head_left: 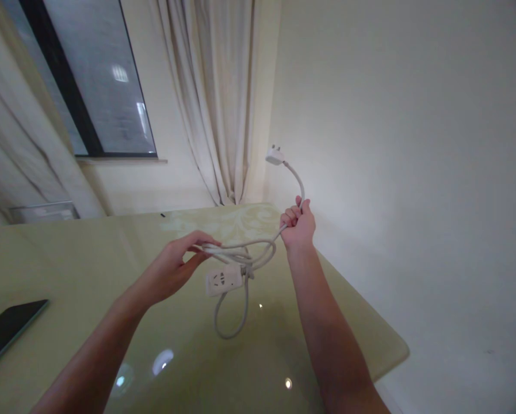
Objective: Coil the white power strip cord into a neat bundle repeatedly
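At the far left a dark flat device [7,330], apparently a tablet or phone, lies on the glossy pale-green bench [89,276], well apart from the work. A window [98,86] and curtains [214,98] stand behind the bench. The left hand [175,270] is held above the bench with its grip nearly closed, thumb and fingertips pinching the gathered turns of a white cable [240,250]. Just beside that hand, to its right, the white socket block [224,280] of the power strip hangs from the bundle, socket face toward the camera, clear of the bench surface as far as can be judged. One slack loop [232,322] of the cable droops below the block; whether it touches the bench cannot be told. Further right, the right hand [298,224] is closed in a full fist round the cable near its free end, and the short length beyond the fist arches up and left to the plug [275,156], which stands in the air before the wall [391,144], connected to nothing. Judged from this arrangement, the coiling appears partly done: a couple of turns are collected at the left hand, while the drooping loop and the plug-end length remain outside the bundle. No tie or fastening is visible on the coil.
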Available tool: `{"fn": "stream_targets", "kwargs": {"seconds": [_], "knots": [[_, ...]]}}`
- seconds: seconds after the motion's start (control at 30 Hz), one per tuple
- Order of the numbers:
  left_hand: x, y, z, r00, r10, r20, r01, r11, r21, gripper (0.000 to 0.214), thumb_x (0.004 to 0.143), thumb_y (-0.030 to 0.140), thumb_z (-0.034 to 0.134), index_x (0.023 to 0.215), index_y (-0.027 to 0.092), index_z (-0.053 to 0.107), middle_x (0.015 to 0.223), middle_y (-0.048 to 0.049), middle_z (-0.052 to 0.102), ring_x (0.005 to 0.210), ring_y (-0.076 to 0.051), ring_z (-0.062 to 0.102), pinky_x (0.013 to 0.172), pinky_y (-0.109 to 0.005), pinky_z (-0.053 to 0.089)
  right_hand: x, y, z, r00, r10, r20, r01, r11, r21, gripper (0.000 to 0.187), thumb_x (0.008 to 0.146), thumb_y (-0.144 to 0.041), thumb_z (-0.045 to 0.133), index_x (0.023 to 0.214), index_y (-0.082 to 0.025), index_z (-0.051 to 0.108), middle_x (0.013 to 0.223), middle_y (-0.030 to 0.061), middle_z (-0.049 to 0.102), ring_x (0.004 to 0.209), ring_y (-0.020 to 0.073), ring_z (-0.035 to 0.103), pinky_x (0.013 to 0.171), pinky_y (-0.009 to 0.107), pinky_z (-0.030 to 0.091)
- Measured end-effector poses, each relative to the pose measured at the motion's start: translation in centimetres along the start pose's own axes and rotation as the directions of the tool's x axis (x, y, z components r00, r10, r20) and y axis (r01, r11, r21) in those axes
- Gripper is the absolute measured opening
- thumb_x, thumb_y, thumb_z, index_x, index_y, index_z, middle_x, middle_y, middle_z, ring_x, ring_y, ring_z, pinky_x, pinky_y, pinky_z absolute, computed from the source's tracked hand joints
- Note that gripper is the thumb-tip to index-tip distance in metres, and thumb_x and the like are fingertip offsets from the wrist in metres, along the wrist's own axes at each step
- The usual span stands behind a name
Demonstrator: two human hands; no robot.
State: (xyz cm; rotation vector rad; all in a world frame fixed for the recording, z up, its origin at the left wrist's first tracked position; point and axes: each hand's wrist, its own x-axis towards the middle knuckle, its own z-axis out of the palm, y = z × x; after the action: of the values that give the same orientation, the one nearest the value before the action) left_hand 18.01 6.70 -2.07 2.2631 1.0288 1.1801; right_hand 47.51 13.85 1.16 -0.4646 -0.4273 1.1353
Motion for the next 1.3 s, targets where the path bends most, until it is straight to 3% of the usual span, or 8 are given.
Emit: {"fn": "stream_targets", "kwargs": {"seconds": [0.2, 0.3, 0.4, 0.5, 0.63, 0.93, 1.07, 1.3], "knots": [[0.0, 0.2, -0.2, 0.982, 0.068, -0.175, -0.036, 0.983, 0.179, 0.011, 0.098, 0.028, 0.064, 0.102, 0.02, 0.071, 0.101, -0.0068, 0.078, 0.093, -0.022, 0.072, 0.08, -0.032, 0.056, -1.6, 0.4, 1.3, 0.988, 0.094, 0.123, -0.104, 0.992, 0.072, 0.051, 0.106, -0.062, 0.057, 0.073, -0.023, 0.052, 0.045, -0.0144, 0.022, 0.038, 0.0067, 0.012, 0.034, 0.019, 0.016], [-0.3, 0.8, -0.5, 0.976, 0.193, -0.1, -0.162, 0.953, 0.256, 0.022, 0.093, 0.01, 0.056, 0.103, 0.021, 0.072, 0.104, -0.0059, 0.077, 0.101, -0.022, 0.07, 0.091, -0.035, 0.053, -2.6, 0.8, 2.0, 0.989, 0.068, 0.133, -0.079, 0.994, 0.079, 0.059, 0.101, -0.067, 0.062, 0.067, -0.024, 0.038, 0.046, -0.0142, 0.019, 0.039, 0.007, 0.009, 0.034, 0.021, 0.014], [-0.5, 1.3, 0.1, 0.985, 0.151, 0.086, -0.169, 0.952, 0.255, 0.037, 0.088, 0.001, 0.047, 0.105, 0.023, 0.071, 0.104, -0.0042, 0.076, 0.101, -0.021, 0.07, 0.091, -0.036, 0.053, -3.6, 1.2, 2.6, 0.991, -0.043, 0.126, 0.036, 0.998, 0.059, 0.064, 0.099, -0.071, 0.06, 0.067, -0.025, 0.029, 0.047, -0.0136, 0.016, 0.041, 0.0078, 0.006, 0.034, 0.022, 0.013], [-0.7, 1.9, 1.7, 0.974, 0.084, 0.208, -0.151, 0.933, 0.327, 0.036, 0.091, 0.007, 0.05, 0.116, 0.022, 0.07, 0.112, -0.0074, 0.075, 0.107, -0.026, 0.07, 0.096, -0.042, 0.053, -5.0, 1.6, 3.2, 0.979, -0.131, 0.153, 0.128, 0.991, 0.032, 0.066, 0.097, -0.074, 0.059, 0.069, -0.025, 0.026, 0.049, -0.0128, 0.015, 0.043, 0.0088, 0.005, 0.035, 0.023, 0.012], [-0.9, 2.5, 4.4, 0.985, 0.061, 0.164, -0.129, 0.884, 0.45, 0.032, 0.1, 0.037, 0.062, 0.124, 0.018, 0.069, 0.121, -0.0148, 0.072, 0.113, -0.035, 0.068, 0.103, -0.056, 0.05, -7.2, 2.1, 4.2, 0.965, -0.148, 0.218, 0.145, 0.989, 0.027, 0.065, 0.099, -0.072, 0.057, 0.068, -0.025, 0.025, 0.05, -0.0116, 0.016, 0.044, 0.0097, 0.005, 0.036, 0.024, 0.013], [-0.4, 2.4, 5.2, 0.998, 0.046, 0.035, -0.046, 0.999, -0.009, 0.027, 0.104, 0.034, 0.056, 0.124, 0.023, 0.07, 0.116, -0.007, 0.077, 0.111, -0.025, 0.07, 0.103, -0.039, 0.053, -9.3, 4.8, 4.7, 0.922, -0.007, 0.386, 0.057, 0.991, -0.118, 0.073, 0.096, -0.081, 0.052, 0.061, -0.025, 0.02, 0.05, -0.0095, 0.016, 0.042, 0.009, 0.01, 0.036, 0.024, 0.018], [0.0, 2.8, 3.4, 0.999, -0.038, 0.015, 0.04, 0.982, -0.184, 0.027, 0.103, 0.034, 0.055, 0.121, 0.02, 0.07, 0.106, -0.0063, 0.075, 0.097, -0.022, 0.069, 0.094, -0.037, 0.057, -9.5, 6.6, 5.0, 0.89, 0.043, 0.455, 0.028, 0.988, -0.15, 0.068, 0.089, -0.074, 0.069, 0.06, -0.024, 0.033, 0.059, -0.0049, 0.039, 0.052, 0.0107, 0.044, 0.051, 0.025, 0.045], [0.4, 1.7, 0.4, 0.982, -0.166, -0.085, 0.149, 0.972, -0.183, 0.036, 0.099, 0.055, 0.064, 0.105, 0.021, 0.074, 0.086, -0.0023, 0.07, 0.081, -0.021, 0.065, 0.071, -0.03, 0.053, -8.3, 5.7, 4.5, 0.959, 0.057, 0.277, -0.03, 0.995, -0.098, 0.057, 0.089, -0.078, 0.063, 0.073, -0.026, 0.05, 0.067, 0.0008, 0.06, 0.072, 0.0207, 0.067, 0.083, 0.04, 0.063]]}}
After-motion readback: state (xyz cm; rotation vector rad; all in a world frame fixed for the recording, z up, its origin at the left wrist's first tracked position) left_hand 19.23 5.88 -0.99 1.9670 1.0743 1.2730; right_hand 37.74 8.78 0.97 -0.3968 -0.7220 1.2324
